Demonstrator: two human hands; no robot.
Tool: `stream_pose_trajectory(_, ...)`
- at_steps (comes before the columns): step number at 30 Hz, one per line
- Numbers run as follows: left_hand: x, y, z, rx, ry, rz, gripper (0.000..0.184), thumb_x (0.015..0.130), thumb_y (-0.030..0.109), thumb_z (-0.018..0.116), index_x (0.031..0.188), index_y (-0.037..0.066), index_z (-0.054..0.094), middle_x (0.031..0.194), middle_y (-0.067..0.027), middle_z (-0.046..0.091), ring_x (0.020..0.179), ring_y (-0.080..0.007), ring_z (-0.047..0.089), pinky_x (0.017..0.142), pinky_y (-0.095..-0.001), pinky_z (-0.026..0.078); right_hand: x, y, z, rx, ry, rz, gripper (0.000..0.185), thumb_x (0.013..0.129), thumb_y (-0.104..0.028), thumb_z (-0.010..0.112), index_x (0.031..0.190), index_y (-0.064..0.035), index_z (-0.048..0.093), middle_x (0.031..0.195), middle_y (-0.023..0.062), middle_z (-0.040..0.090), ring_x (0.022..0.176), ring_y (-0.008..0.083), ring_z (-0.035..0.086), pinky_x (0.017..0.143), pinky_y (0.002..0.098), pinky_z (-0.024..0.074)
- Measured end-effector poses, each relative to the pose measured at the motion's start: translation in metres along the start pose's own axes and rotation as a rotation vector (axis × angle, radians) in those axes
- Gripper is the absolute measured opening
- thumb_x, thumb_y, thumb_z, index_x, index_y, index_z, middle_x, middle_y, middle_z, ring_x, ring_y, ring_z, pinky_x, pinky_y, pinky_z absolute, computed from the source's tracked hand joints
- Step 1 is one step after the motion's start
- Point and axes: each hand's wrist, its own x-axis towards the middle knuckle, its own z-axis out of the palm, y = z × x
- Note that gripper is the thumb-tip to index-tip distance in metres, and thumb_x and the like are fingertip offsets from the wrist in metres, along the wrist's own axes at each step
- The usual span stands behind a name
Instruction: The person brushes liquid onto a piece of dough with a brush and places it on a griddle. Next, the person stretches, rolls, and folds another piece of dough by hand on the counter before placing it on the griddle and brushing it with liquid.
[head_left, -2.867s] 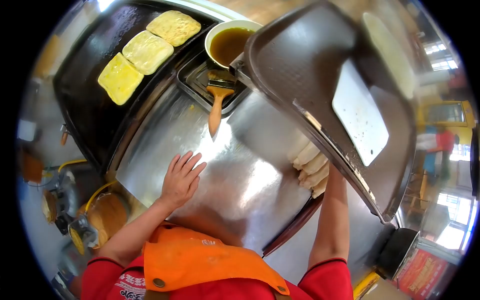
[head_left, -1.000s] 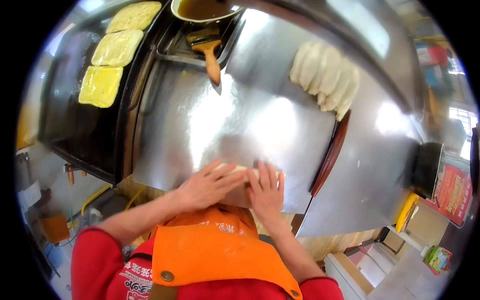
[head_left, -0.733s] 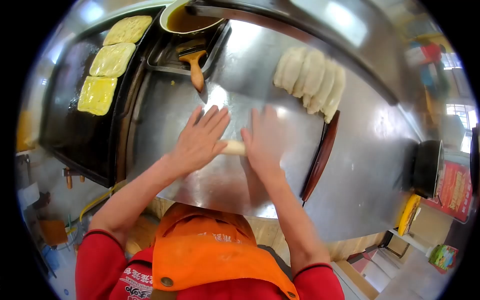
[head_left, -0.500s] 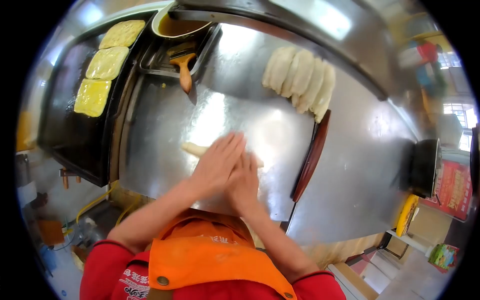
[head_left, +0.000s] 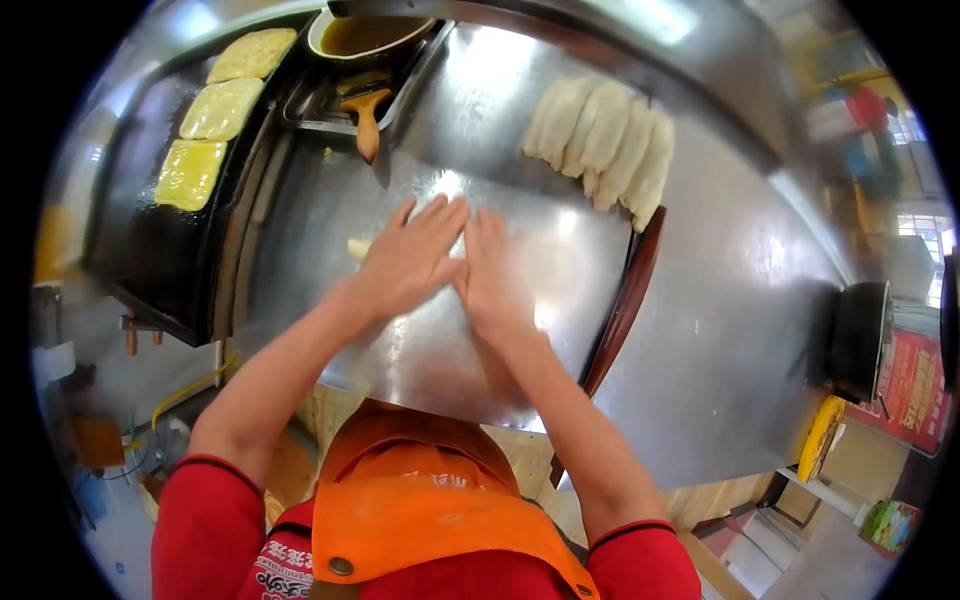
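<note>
My left hand lies flat with its fingers stretched forward, pressing over a dough roll. Only the roll's pale left end shows; the rest is hidden under the hands. Close beside it, my right hand is also flat and open, slightly blurred, its thumb side meeting the left thumb. Both are over the shiny metal worktop. Farther back on the right, several pale dough pieces lie side by side in a row.
A black griddle on the left carries three flat dough sheets. Behind, a wooden-handled brush rests in a metal tray near a bowl of brown liquid. A dark red-handled long tool lies right of my hands.
Both hands have slid forward, away from my body, and now lie flatter and side by side instead of overlapping. The visible dough end has moved forward with them.
</note>
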Motion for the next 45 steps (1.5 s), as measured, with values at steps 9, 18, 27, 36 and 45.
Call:
stream_pose_trajectory(9,-0.109,0.055,-0.004,0.047,-0.007,-0.065,0.063,0.087,0.033,0.060,0.141,0.005,0.041,0.148,-0.0178,0.038,0.133,-0.0435,0.035,0.109,-0.0587,0.024,-0.098,-0.035,-0.033,0.000,-0.185,-0.007,0.072,0.085,-0.029,0.068,0.146,-0.0060,0.038,0.152,0.0134,0.036,0.140,0.0295,0.035,0.113,0.0491,0.0276)
stream_pose_trajectory(18,0.012,-0.010,0.008,0.215,0.144,-0.199,0.055,0.093,0.039,0.050,0.141,0.013,0.047,0.148,-0.0181,0.039,0.138,-0.0422,0.032,0.108,-0.0616,0.027,0.034,-0.012,-0.004,0.057,0.014,0.103,0.067,0.093,-0.043,0.055,0.142,0.0012,0.041,0.148,0.0211,0.039,0.138,0.0353,0.036,0.114,0.0511,0.0233)
stream_pose_trajectory(27,-0.096,0.017,0.005,0.067,0.002,-0.097,0.062,0.088,0.043,0.055,0.139,0.008,0.049,0.150,-0.0144,0.039,0.136,-0.0388,0.035,0.110,-0.0589,0.025,-0.050,-0.065,-0.010,0.058,-0.285,0.011,0.073,0.090,-0.047,0.058,0.144,-0.0022,0.041,0.151,0.0200,0.035,0.142,0.0334,0.031,0.116,0.0501,0.0207)
stream_pose_trajectory(36,-0.009,-0.059,-0.011,0.132,0.027,-0.086,0.059,0.096,0.049,0.042,0.141,0.011,0.047,0.151,-0.0133,0.039,0.138,-0.0367,0.033,0.113,-0.0540,0.022,0.060,-0.007,0.006,-0.201,-0.079,0.062,0.064,0.088,-0.047,0.060,0.139,-0.0094,0.050,0.147,0.0197,0.041,0.139,0.0353,0.034,0.113,0.0561,0.0226)
stream_pose_trajectory(45,-0.111,-0.021,-0.015,0.003,-0.097,-0.113,0.061,0.090,0.037,0.057,0.144,0.011,0.044,0.150,-0.0135,0.038,0.140,-0.0346,0.029,0.115,-0.0526,0.019,-0.051,-0.029,-0.038,-0.208,-0.278,0.036,0.067,0.086,-0.045,0.063,0.143,-0.0132,0.047,0.150,0.0191,0.038,0.139,0.0371,0.033,0.112,0.0572,0.0228)
